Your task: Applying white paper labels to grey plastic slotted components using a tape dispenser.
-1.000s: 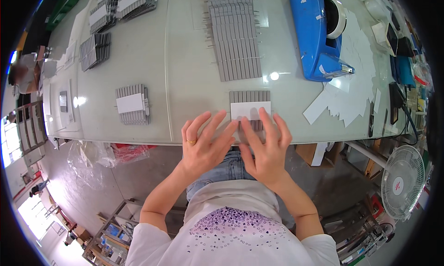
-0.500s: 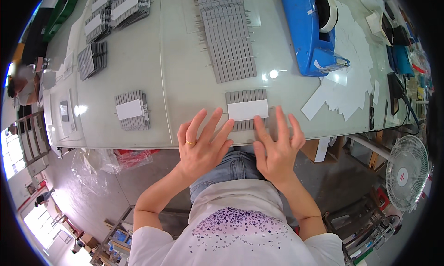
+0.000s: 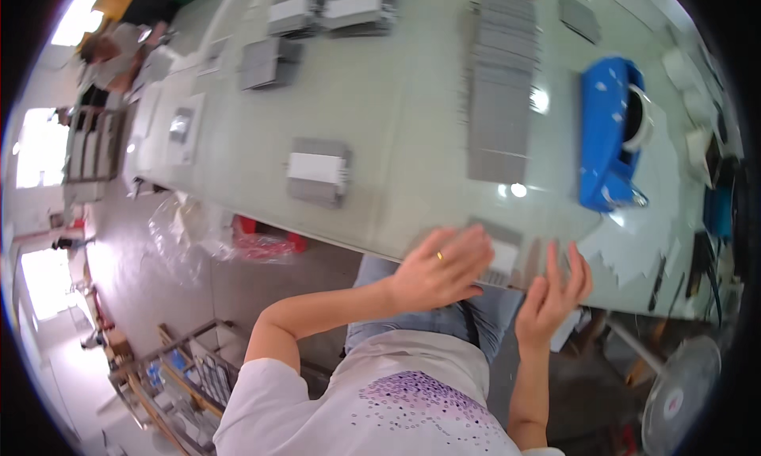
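Observation:
Close to the table's front edge lies a bundle of grey strips [image 3: 493, 232] with a white rectangular band [image 3: 504, 256] across it. My left hand [image 3: 444, 270], wearing a ring, reaches over the bundle's left part and hides it. Its fingers look stretched to the right, though blurred; whether they touch the strips I cannot tell. My right hand [image 3: 555, 293] is open just right of the bundle, fingers pointing away from me, with nothing in it. A similar banded bundle [image 3: 317, 170] lies to the left.
A long row of grey strips [image 3: 499, 127] runs toward the far side. Right of it stands a blue tape dispenser [image 3: 609, 135] beside white sheets [image 3: 658, 226]. More banded bundles [image 3: 353, 8] lie at the far left. A fan [image 3: 682, 400] stands off the table's right front.
The whole view has swung, shifting the table rightward and down in the picture. My left hand has moved over the bundle's left part; my right hand has moved off its right side.

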`<state>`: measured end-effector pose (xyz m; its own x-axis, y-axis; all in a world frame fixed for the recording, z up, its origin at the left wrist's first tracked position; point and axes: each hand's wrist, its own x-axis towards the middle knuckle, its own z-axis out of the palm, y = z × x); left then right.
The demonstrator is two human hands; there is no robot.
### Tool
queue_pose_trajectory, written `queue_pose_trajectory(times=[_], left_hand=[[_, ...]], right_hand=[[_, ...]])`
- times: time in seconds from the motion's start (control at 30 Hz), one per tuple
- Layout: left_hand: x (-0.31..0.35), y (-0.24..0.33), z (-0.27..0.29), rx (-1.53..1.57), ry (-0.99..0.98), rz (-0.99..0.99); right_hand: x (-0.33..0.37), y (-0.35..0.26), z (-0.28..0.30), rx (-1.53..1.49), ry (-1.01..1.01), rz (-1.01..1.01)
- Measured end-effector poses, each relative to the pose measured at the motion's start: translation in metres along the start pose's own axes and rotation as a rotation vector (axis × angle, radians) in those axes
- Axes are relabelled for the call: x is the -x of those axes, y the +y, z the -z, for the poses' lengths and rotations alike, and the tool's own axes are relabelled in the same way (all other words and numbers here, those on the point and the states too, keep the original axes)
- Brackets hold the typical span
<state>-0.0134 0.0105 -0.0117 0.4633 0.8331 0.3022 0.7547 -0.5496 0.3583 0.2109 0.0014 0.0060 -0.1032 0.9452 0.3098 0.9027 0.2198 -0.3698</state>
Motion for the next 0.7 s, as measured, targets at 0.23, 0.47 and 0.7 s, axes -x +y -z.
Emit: queue_pose_trajectory(times=[0.23,0.47,0.7], left_hand=[[0.056,-0.038,0.055,-0.368,0.198,-0.245],[0.061,-0.154,0.120,-0.731,0.206,-0.058],[0.072,-0.157,0.136,-0.638,-0.124,0.067]], right_hand=[[-0.025,-0.017,-0.006,-0.088,-0.025,0.100],[-0.058,-0.028,-0.024,-0.147,-0.060,0.169],[-0.079,-0.037,-0.040,-0.149,-0.058,0.202]])
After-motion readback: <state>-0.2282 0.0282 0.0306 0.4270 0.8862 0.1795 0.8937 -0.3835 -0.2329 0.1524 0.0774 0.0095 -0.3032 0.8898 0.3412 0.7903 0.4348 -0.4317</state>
